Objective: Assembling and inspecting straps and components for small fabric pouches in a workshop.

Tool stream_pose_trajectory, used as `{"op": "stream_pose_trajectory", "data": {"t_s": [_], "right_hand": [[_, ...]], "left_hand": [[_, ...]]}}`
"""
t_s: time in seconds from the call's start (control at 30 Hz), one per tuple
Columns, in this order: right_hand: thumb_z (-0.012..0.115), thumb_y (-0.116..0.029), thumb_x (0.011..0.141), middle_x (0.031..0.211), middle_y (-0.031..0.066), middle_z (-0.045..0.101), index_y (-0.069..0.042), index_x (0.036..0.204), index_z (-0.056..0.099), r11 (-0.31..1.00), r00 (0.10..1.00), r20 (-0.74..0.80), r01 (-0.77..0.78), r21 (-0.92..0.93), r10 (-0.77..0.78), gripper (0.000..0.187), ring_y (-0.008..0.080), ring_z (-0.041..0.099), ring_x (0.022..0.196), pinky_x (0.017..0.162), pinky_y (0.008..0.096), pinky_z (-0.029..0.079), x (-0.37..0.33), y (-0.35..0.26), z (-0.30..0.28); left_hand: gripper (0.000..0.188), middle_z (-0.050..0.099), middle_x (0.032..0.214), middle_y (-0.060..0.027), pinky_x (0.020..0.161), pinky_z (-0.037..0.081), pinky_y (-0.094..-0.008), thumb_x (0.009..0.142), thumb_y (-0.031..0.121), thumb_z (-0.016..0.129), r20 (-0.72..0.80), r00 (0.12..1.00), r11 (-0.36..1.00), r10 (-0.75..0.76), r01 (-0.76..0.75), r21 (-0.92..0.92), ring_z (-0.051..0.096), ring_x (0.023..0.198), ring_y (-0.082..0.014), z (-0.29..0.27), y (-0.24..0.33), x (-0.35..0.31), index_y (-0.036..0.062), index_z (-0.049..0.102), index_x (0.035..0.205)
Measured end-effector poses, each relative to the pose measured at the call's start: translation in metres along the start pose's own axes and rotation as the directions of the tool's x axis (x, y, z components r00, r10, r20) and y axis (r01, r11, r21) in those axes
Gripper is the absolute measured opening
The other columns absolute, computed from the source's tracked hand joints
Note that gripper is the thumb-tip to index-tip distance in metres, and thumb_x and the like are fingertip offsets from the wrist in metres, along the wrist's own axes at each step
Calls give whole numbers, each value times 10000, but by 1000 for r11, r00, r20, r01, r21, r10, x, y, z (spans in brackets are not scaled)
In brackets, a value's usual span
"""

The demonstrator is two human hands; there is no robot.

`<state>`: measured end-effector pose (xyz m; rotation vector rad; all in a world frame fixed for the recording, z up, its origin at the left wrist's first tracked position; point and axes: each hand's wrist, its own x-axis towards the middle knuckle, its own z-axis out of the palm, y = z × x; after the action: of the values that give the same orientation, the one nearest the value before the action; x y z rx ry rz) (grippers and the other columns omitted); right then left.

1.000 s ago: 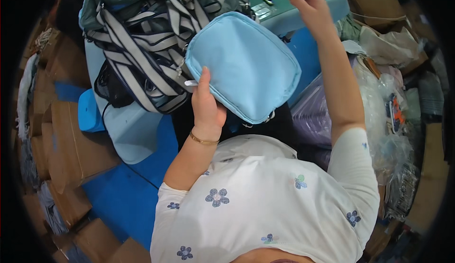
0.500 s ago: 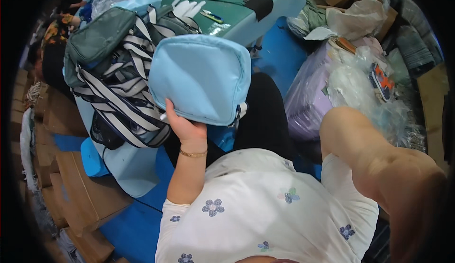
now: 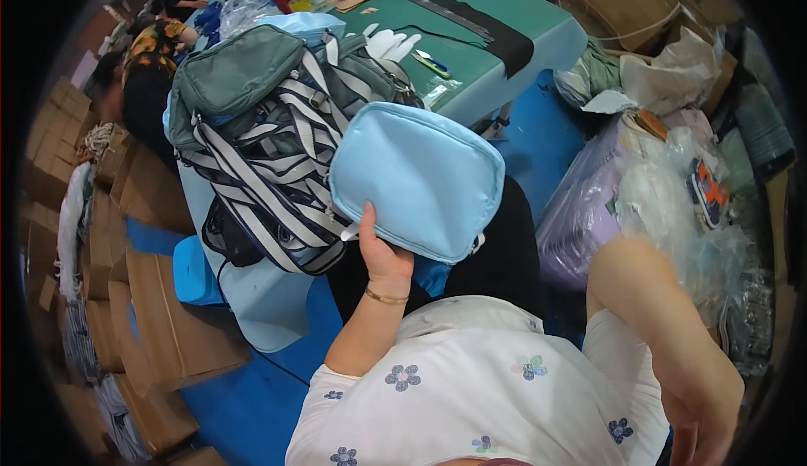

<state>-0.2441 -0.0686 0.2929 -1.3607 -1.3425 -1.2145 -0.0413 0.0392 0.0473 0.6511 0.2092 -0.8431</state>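
Observation:
My left hand (image 3: 386,256) holds up a light blue zippered bag (image 3: 419,180) by its lower left side. The thumb lies on the smooth front panel, while the fingers are hidden behind. A bit of strap hardware peeks out at the bag's lower right edge. Close beside it is a heap of dark green bags (image 3: 238,71) with white-and-navy striped straps (image 3: 290,151). My right arm is bent, and my right hand (image 3: 706,407) hangs near the lower right edge, by my white sleeve. Its fingers are mostly out of sight, so their grip cannot be made out.
A green-topped table (image 3: 487,12) bears a white glove (image 3: 393,45), a small cutter (image 3: 432,65) and black fabric (image 3: 471,25). Plastic-wrapped lilac goods (image 3: 580,205) stand right; cardboard boxes (image 3: 181,319) and a blue bin (image 3: 197,271) stand left. Another person (image 3: 147,71) bends over at far left.
The view has shifted, so the table and heap appear farther right. The blue bag has tilted clockwise in my left hand. My right hand has come down into view.

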Motion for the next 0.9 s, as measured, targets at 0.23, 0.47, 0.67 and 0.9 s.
{"op": "stream_pose_trajectory", "data": {"t_s": [0.23, 0.47, 0.67, 0.9], "right_hand": [[694, -119, 734, 971, 135, 634, 24, 969, 619, 248, 343, -152, -865, -435, 927, 285, 288, 618, 886, 819, 359, 483, -101, 15, 17], [771, -116, 608, 1333, 232, 385, 37, 1333, 314, -235, 42, -372, -709, -665, 927, 870, 401, 385, 1230, 990, 420, 361, -216, 22, 97], [722, -151, 706, 999, 144, 606, -29, 1190, 453, -196, 32, -795, -962, -188, 606, 566, 260, 606, 925, 816, 348, 470, -265, 29, 93], [631, -64, 742, 865, 69, 609, -17, 1029, 572, -286, 146, -918, -922, -261, 368, 297, 174, 574, 792, 721, 312, 468, -318, 12, -115]], "left_hand": [[457, 448, 1272, -68, 995, 351, -385, 883, 126, 534, -32, 995, 991, 94, -91, 101, 432, 1165, -217, -31, -21, -27, 110, 367, 1308], [510, 409, 1260, -78, 974, 350, -354, 832, 16, 577, 36, 985, 953, 170, -174, 250, 424, 1131, -191, -13, -33, -59, 123, 313, 1255], [732, 257, 1404, -126, 1050, 282, -335, 787, -18, 620, 648, 757, 572, -80, -498, 652, 292, 1302, -222, -15, -38, -66, 3, 204, 1388], [618, 444, 1299, -156, 969, 380, -344, 751, 71, 669, 631, 774, 45, 50, -633, 773, 454, 1180, -272, 14, 43, -48, -3, 396, 1301]]}}
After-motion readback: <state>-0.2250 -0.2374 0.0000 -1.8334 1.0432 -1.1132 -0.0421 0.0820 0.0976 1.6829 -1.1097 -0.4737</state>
